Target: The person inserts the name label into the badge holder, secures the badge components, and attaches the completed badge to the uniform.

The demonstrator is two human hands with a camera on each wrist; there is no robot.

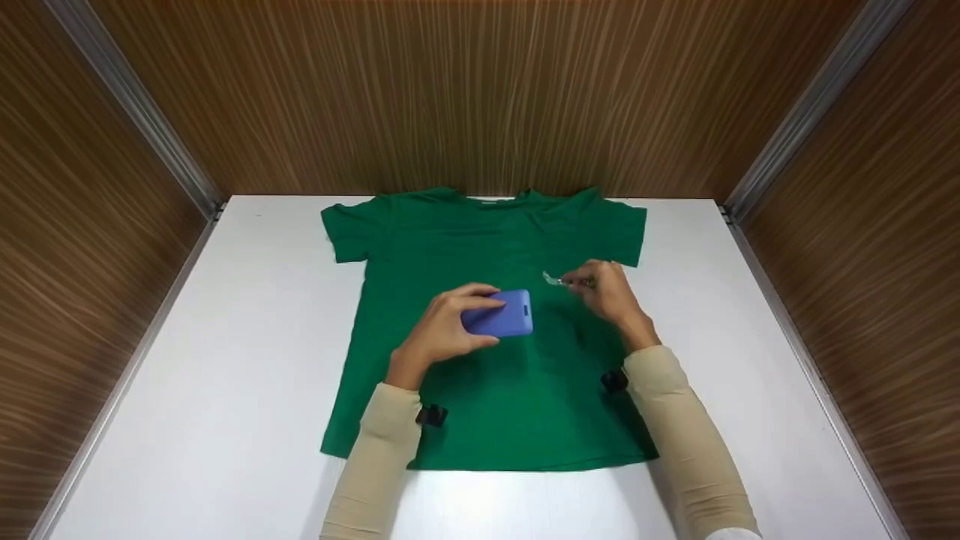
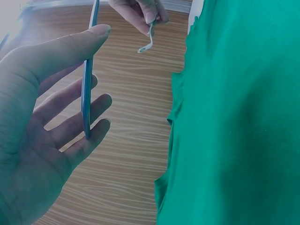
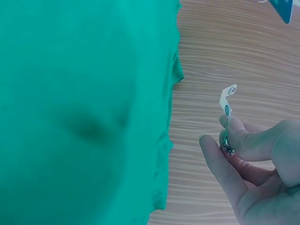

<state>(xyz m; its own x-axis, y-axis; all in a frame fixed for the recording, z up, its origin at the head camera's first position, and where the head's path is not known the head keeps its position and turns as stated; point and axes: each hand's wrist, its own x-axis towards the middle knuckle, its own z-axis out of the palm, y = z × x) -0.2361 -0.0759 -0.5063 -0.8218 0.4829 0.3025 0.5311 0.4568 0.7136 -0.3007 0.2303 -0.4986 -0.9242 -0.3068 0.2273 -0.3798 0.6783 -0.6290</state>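
My left hand (image 1: 448, 326) pinches a flat purple-blue card holder (image 1: 510, 316) between thumb and fingers, with a small slot at its right end. Edge-on in the left wrist view, the card holder (image 2: 87, 89) looks thin. To the right, my right hand (image 1: 611, 294) pinches a small badge clip; its clear strap (image 1: 553, 280) sticks out toward the holder without touching it. Seen from the right wrist, the strap (image 3: 227, 99) is bent and carries snap buttons, and a metal part (image 3: 227, 149) shows between the fingers. Both hands are above a green T-shirt (image 1: 480, 420).
The T-shirt lies spread on a white table (image 1: 225, 360), its collar near the back wall. Wood-grain panels (image 1: 480, 97) enclose the back and both sides. Small black cameras are on the two wrists.
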